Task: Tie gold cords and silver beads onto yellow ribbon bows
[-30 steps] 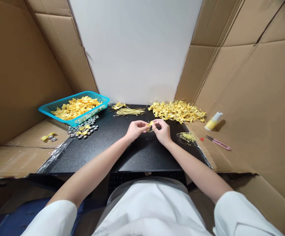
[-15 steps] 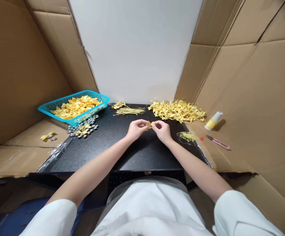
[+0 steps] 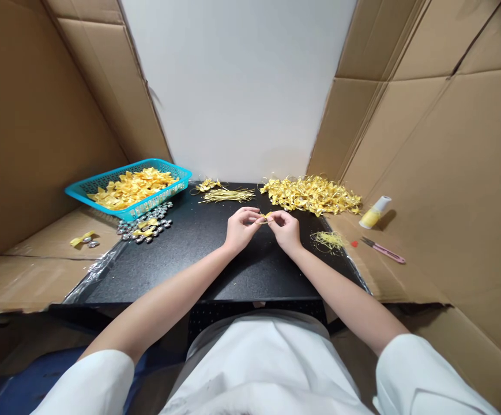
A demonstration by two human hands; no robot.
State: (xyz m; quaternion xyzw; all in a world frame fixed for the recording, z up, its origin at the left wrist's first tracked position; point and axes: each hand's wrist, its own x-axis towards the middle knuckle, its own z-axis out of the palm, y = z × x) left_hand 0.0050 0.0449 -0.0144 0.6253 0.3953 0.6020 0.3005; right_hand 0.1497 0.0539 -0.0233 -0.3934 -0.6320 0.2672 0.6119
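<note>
Over the middle of the black tabletop [image 3: 233, 271], my two hands meet fingertip to fingertip. Between them is a small yellow ribbon bow [image 3: 267, 215] with a thin gold cord at it, mostly covered by fingers. My left hand [image 3: 241, 226] pinches the cord side, thumb and forefinger together. From the other side my right hand [image 3: 285, 228] grips the bow in a closed pinch. Just beyond them lies a bundle of gold cords [image 3: 228, 196]. A big heap of yellow bows with cords [image 3: 313, 196] is behind my right hand.
At the left, a turquoise basket [image 3: 75, 190] holds yellow bows, with shiny silver beads [image 3: 160, 226] before it. On the right are yellow thread scraps [image 3: 328, 239], pink-handled snips [image 3: 384, 250] and a thread cone [image 3: 375, 212]. Cardboard walls [image 3: 462, 173] rise on both sides.
The fingers have shifted slightly around the bow, and the left fingers now sit a little higher and straighter. Things on the table lie as before.
</note>
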